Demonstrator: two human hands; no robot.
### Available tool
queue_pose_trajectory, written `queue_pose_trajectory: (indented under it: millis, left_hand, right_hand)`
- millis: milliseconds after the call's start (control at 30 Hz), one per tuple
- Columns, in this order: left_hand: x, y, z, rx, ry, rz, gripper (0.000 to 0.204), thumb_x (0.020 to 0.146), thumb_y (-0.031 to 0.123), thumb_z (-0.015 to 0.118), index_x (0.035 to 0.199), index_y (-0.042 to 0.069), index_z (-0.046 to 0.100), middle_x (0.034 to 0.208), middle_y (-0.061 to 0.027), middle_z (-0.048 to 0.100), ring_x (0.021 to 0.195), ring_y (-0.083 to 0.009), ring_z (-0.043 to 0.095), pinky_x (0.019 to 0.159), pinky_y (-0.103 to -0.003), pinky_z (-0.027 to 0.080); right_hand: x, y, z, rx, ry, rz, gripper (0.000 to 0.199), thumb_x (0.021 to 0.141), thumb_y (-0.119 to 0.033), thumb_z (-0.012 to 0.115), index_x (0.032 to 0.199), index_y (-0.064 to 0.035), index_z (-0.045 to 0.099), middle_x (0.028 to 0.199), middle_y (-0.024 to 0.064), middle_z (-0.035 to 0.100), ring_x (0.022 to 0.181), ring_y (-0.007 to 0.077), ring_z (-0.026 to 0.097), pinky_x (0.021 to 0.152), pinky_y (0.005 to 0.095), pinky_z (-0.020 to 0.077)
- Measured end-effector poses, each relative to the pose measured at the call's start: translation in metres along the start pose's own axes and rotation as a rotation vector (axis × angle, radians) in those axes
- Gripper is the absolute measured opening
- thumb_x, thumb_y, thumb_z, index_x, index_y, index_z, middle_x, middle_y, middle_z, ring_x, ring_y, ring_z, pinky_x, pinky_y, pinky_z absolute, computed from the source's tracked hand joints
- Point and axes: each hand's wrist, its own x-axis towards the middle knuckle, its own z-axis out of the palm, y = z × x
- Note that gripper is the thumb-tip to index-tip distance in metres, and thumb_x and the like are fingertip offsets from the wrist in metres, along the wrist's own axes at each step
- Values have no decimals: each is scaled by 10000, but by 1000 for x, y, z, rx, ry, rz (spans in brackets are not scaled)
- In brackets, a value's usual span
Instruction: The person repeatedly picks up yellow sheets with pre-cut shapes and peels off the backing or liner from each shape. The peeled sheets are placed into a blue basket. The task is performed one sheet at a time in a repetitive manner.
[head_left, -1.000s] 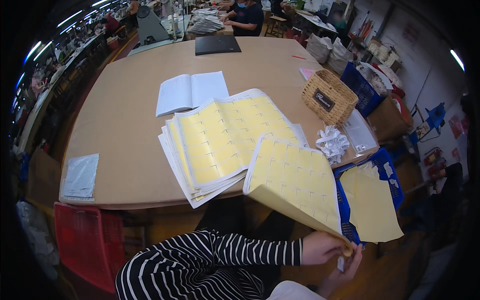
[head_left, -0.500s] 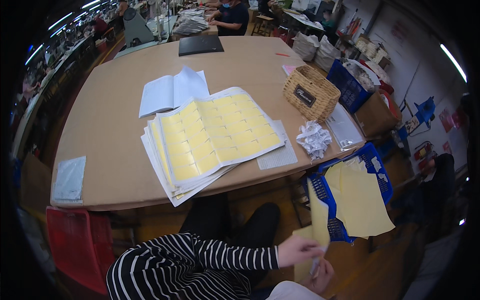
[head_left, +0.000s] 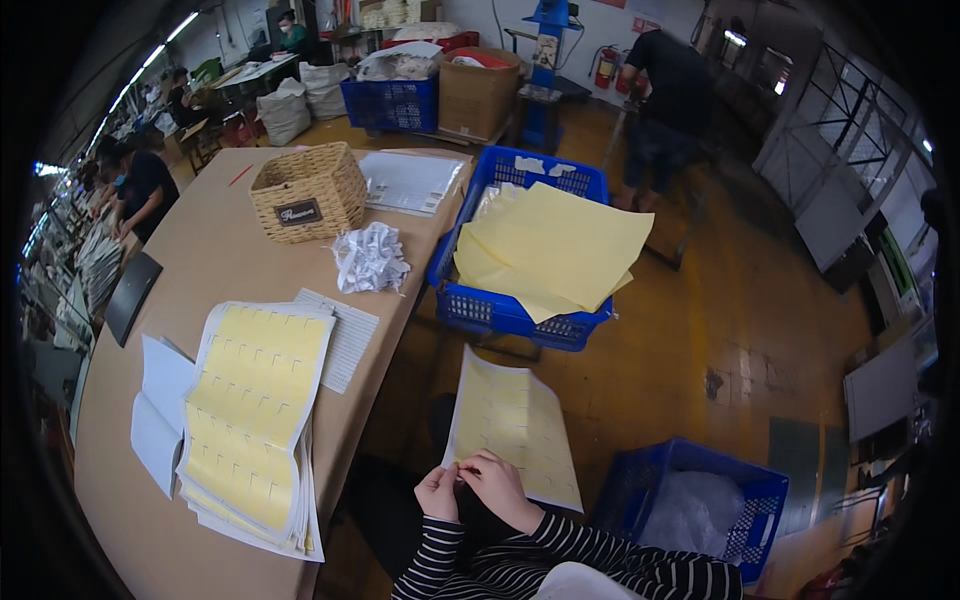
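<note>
A yellow sheet with white borders and rows of small dark marks (head_left: 515,425) hangs in front of me, beyond the table edge. My left hand (head_left: 439,493) is closed in a pinch at its near left corner. Right beside it, my right hand (head_left: 497,489) is closed too, thumb and fingertips meeting the left fingertips at that same corner. What exactly lies between the fingertips is too small to make out. On the table, a stack of similar yellow sheets (head_left: 245,420) partly covers an open white notebook (head_left: 160,400).
A blue crate (head_left: 465,305) with plain yellow sheets (head_left: 550,245) stands beside the brown table (head_left: 235,195). The table bears a wicker basket (head_left: 335,185), crumpled white paper strips (head_left: 370,258) and a gridded sheet (head_left: 345,340). Another blue crate (head_left: 625,480) holds clear plastic at lower right. A person (head_left: 665,95) stands farther back.
My view has swung to the right. The yellow sheet, earlier seen curled and edge-on beside the crate, now faces me spread out, with both hands together at its corner.
</note>
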Motion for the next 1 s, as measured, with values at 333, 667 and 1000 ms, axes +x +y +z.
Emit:
queue_pose_trajectory:
  millis: [333, 667, 1000]
  left_hand:
    - [-6, -6, 3, 35, 85, 71, 146, 912, 77, 635, 814, -23, 679, 696, 17, 619, 583, -29, 516, 528, -174, 385]
    - [-6, 3, -2, 120, 67, 58, 130, 908, 78, 641, 835, -26, 669, 684, 29, 602, 579, -19, 501, 524, -167, 369]
    - [3, 2, -2, 57, 110, 81, 128, 909, 76, 634, 843, -23, 681, 699, 34, 610, 591, -19, 519, 526, -168, 398]
  right_hand:
    - [-8, 4, 10, 41, 58, -46, 112, 821, -147, 680, 882, -56, 706, 898, 72, 673, 771, 293, 658, 666, 372, 525]
    - [12, 18, 7, 286, -221, 31, 115, 839, -73, 674, 898, 24, 652, 873, 120, 657, 795, 240, 672, 694, 322, 521]
    - [3, 0, 14, 142, 38, -53, 86, 823, -77, 671, 865, -1, 671, 916, 124, 664, 824, 314, 651, 700, 342, 521]
